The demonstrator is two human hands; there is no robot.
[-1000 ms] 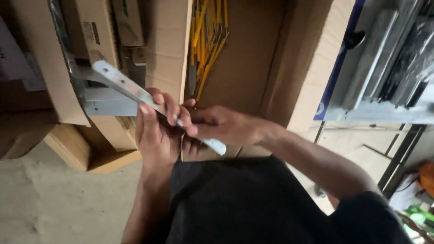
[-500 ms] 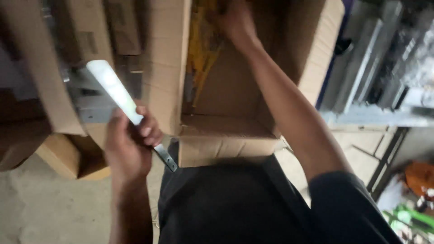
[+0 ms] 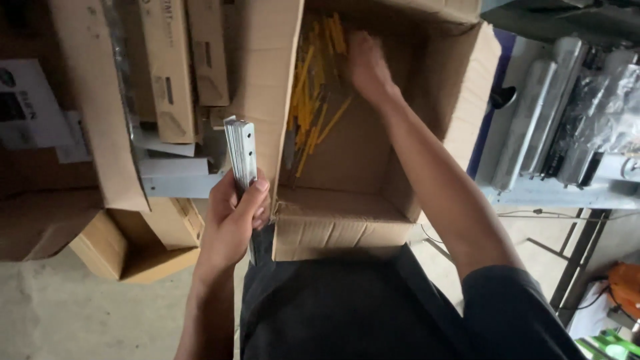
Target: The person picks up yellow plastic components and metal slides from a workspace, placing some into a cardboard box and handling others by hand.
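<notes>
My left hand (image 3: 233,217) grips a flat, pale metal strip with small holes (image 3: 241,152), held upright beside the near left corner of an open cardboard box (image 3: 347,230). My right hand (image 3: 365,67) reaches deep into that box, over a heap of several thin yellow rods (image 3: 313,100) lying against its far left side. The fingers are blurred, and I cannot tell whether they hold anything.
Narrow cardboard cartons (image 3: 170,67) and white metal pieces (image 3: 180,177) fill a second box on the left. A smaller brown box (image 3: 120,247) sits on the concrete floor below. Wrapped metal profiles (image 3: 553,113) lie on a rack at the right.
My right hand let go of the metal strip and reached into the box, onto the yellow rods. My left hand turned the strip from slanted to upright.
</notes>
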